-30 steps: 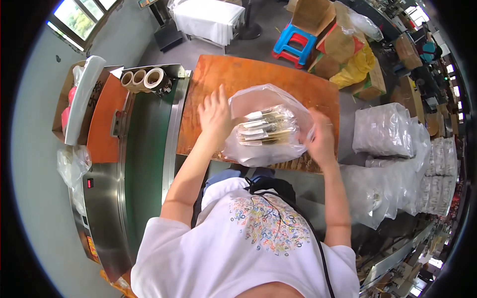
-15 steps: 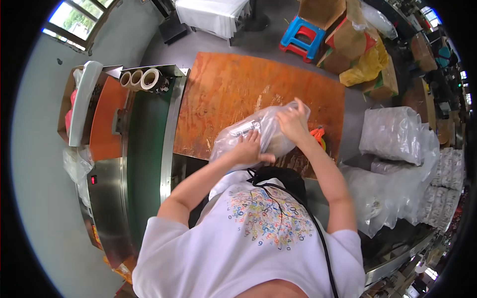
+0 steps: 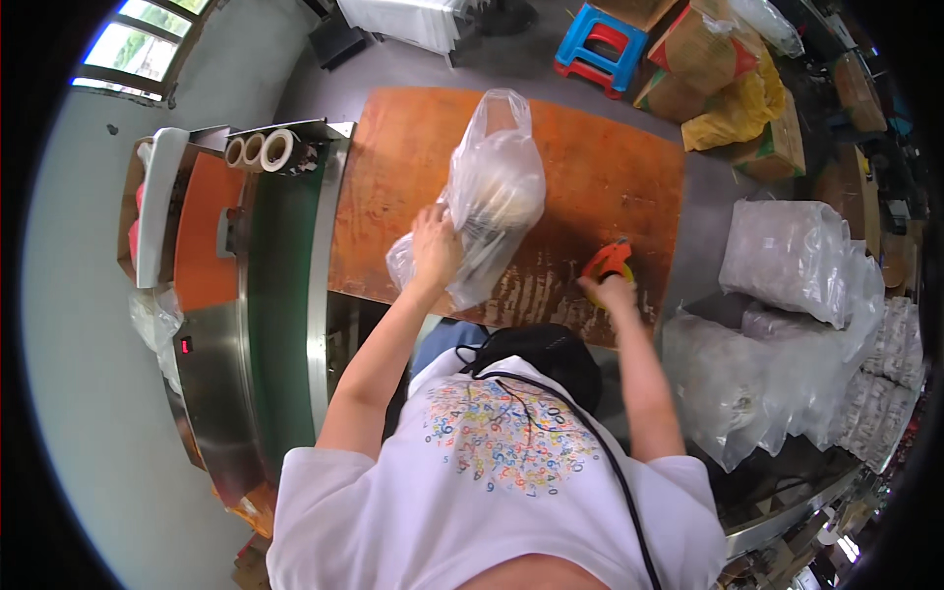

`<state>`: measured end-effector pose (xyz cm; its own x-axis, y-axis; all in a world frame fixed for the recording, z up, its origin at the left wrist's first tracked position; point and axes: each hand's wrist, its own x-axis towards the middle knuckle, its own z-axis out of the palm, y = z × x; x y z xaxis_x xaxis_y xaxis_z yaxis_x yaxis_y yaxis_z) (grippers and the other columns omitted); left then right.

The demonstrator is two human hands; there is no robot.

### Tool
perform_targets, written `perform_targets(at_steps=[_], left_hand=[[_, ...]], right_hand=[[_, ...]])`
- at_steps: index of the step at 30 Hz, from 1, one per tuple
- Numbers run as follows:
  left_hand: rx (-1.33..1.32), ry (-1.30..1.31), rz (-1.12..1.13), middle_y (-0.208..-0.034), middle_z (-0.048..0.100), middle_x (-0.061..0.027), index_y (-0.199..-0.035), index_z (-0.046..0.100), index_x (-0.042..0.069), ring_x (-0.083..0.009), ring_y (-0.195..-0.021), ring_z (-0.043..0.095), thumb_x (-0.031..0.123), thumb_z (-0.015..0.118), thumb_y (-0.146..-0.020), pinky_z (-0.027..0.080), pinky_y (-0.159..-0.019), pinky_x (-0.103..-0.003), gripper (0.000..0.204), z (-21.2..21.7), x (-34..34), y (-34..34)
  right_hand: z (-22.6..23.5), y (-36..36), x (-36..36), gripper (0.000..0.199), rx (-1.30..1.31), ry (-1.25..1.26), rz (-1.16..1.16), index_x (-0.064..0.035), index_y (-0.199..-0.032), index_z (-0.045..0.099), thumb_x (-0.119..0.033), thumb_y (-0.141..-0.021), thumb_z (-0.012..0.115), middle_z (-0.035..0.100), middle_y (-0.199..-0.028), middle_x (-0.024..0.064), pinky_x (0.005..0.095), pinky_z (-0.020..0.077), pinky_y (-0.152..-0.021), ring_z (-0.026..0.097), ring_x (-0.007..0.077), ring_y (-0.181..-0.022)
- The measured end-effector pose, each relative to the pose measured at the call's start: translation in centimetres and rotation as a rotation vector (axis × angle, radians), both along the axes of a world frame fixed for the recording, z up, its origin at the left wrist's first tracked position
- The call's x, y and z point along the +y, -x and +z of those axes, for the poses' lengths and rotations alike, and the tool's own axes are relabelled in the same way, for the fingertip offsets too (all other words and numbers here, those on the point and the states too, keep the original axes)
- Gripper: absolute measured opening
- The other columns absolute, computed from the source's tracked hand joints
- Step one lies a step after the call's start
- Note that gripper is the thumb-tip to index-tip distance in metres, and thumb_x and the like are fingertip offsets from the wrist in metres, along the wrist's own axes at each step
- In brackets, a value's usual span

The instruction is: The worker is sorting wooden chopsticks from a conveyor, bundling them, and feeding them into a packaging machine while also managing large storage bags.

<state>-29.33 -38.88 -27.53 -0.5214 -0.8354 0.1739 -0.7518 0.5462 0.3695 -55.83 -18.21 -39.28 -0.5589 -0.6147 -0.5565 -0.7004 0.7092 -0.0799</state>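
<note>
A clear plastic bag (image 3: pixel 497 192) stuffed with pale packets lies upright on the worn orange table (image 3: pixel 600 167). My left hand (image 3: pixel 436 248) grips the bag's lower end near the table's front edge. My right hand (image 3: pixel 610 285) rests at the table's front right, closed on an orange tool (image 3: pixel 607 260) whose shape is partly hidden by the fingers. The bag's open mouth points toward the far edge of the table.
A green conveyor machine (image 3: pixel 280 295) with tape rolls (image 3: pixel 261 150) stands to the left. Piles of filled clear bags (image 3: pixel 796 265) are stacked on the right. Cardboard boxes (image 3: pixel 703 44) and a blue stool (image 3: pixel 600 44) sit beyond the table.
The bag was held in both hands near my chest; now it lies farther out on the table under my left hand alone. My right hand has moved right onto the orange tool.
</note>
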Motion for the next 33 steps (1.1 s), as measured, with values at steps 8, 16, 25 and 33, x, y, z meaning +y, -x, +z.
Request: perform_targets(at_steps=[8,16,25,33], left_hand=[[0.128,-0.214,0.260,-0.079,0.059,-0.0183,-0.076,0.058,-0.001,-0.0350,-0.078,0.057,0.005,0.053,-0.068,0.045,-0.069,-0.043,0.011,-1.5,1.5,0.3],[0.268,-0.832,0.438,-0.076,0.063,-0.0222,-0.074,0.066,0.000,-0.0351,-0.073,0.063,0.023,0.060,-0.071,0.050,-0.070,-0.042,0.024,-4.5,3.7,2.9],[0.341,-0.960,0.483,-0.084,0.064,-0.0215,-0.076,0.067,0.000,-0.0349,-0.082,0.063,0.018,0.053,-0.069,0.050,-0.073,-0.043,0.023,-6.7,3.9,3.9],[0.501,-1.242,0.490,-0.080,0.066,-0.0170,-0.072,0.068,0.003,-0.0309,-0.079,0.064,0.025,0.062,-0.065,0.050,-0.071,-0.039,0.024,-13.0,2.2,3.8]], right_hand=[[-3.5,-1.6,1.3,0.049,0.082,0.239,-0.119,-0.0006,-0.103,0.058,-0.043,-0.078,0.054,0.061,-0.098,0.0233,0.0474,0.0375,-0.089,0.055,0.0389,-0.101],[23.6,1.6,-11.4,0.032,-0.862,1.023,-0.264,-0.0009,-0.098,0.057,-0.028,-0.081,0.057,0.060,-0.075,0.0055,0.0258,0.0460,-0.067,0.058,0.0119,-0.070],[19.2,-20.0,-32.2,0.035,-0.960,0.115,0.112,0.0039,-0.087,0.059,-0.030,-0.079,0.057,0.060,-0.073,0.0078,0.0283,0.0461,-0.050,0.059,0.0154,-0.060],[15.5,-19.5,-29.3,0.037,-0.696,-0.026,0.186,0.0068,-0.081,0.059,-0.030,-0.074,0.058,0.060,-0.071,0.0104,0.0319,0.0484,-0.053,0.061,0.0198,-0.063]])
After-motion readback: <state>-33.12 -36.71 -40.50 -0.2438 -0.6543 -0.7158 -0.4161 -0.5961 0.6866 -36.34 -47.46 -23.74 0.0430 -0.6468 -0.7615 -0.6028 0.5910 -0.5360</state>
